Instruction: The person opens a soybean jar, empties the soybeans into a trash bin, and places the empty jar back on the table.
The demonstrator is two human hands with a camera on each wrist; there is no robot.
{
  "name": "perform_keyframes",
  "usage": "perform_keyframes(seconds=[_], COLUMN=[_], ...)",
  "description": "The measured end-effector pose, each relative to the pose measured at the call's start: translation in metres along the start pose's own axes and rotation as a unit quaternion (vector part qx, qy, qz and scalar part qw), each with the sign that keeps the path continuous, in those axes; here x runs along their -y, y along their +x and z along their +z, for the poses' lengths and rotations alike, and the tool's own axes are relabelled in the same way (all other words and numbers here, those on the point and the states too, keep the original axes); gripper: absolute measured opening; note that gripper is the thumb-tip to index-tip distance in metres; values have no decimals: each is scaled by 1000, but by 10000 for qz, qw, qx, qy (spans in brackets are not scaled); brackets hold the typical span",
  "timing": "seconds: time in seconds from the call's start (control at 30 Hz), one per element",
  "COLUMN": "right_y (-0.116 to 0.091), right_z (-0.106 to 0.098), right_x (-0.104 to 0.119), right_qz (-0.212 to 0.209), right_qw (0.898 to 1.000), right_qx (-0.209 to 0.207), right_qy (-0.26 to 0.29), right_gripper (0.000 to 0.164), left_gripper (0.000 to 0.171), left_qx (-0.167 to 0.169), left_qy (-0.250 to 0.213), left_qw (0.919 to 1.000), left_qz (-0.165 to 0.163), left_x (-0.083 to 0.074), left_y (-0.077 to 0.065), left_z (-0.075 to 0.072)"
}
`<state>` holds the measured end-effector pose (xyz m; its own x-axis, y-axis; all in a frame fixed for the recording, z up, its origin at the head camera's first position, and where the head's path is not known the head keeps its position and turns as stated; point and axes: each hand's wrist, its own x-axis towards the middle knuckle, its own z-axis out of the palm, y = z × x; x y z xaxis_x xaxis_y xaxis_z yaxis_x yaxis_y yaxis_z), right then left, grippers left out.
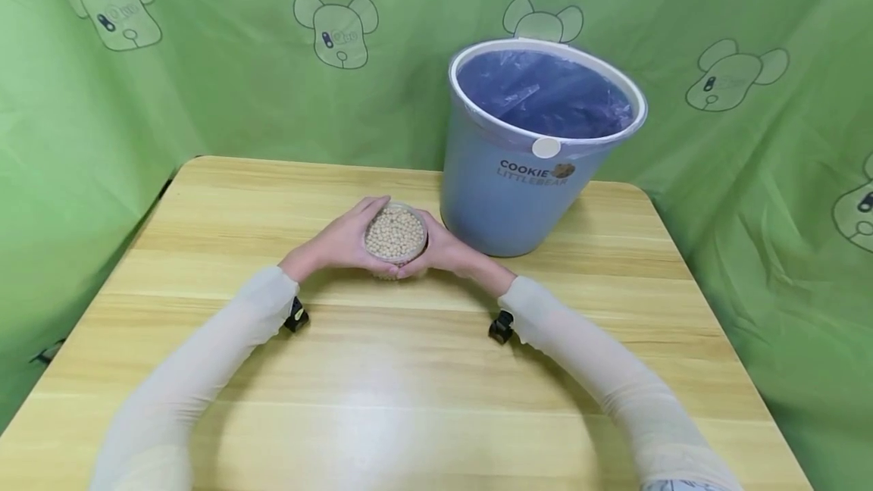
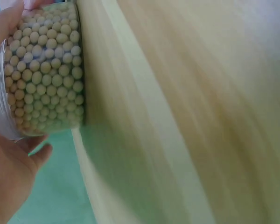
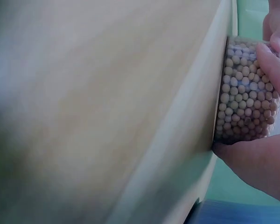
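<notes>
Both hands grip a clear round jar [image 2: 46, 79] full of round, pale beige beans [image 1: 394, 232]. My left hand [image 1: 343, 239] curves around its left side and my right hand [image 1: 445, 250] around its right, thumbs meeting at the near side. The jar is upright, and no lid shows over the beans in the head view. Both wrist views show its base at the wooden tabletop [image 1: 382, 370]; whether it touches, I cannot tell. Palms hide parts of the jar's wall.
Just right of the jar stands a tall blue bin [image 1: 505, 211] with a white rim and a bag lining. A green cloth [image 1: 259, 97] with bear-head drawings hangs behind and beside the table. Small black devices sit at both wrists.
</notes>
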<state>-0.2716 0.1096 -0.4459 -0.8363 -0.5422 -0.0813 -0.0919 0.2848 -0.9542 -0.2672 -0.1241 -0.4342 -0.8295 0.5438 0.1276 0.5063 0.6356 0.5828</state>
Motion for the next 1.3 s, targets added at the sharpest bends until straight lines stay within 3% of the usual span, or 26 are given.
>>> perform_keyframes(seconds=[0.37, 0.63, 0.83, 1.0, 1.3], right_y=[0, -3, -1, -1, -2], right_z=[-7, -12, -15, -16, -16], right_x=[16, 50, 73, 77, 78], right_qz=[-30, -1052, -1929, -2332, -2628], right_qw=[9998, 9940, 9771, 9628, 9503], right_qx=[-170, -293, -898, -1358, -1659], right_qy=[38, 5, 59, -134, -172], right_gripper=[117, 119, 126, 121, 116], left_gripper=[136, 131, 128, 130, 135], left_qx=[-383, -1035, -1452, -1348, -1059], left_qy=[-246, -441, -481, -360, -188], left_qw=[9989, 9933, 9851, 9866, 9910], left_qz=[-66, 282, 779, 851, 793], left_x=[-13, -37, -60, -69, -78], left_y=[4, 4, 10, 12, 16], left_z=[-9, -45, -74, -88, -95])
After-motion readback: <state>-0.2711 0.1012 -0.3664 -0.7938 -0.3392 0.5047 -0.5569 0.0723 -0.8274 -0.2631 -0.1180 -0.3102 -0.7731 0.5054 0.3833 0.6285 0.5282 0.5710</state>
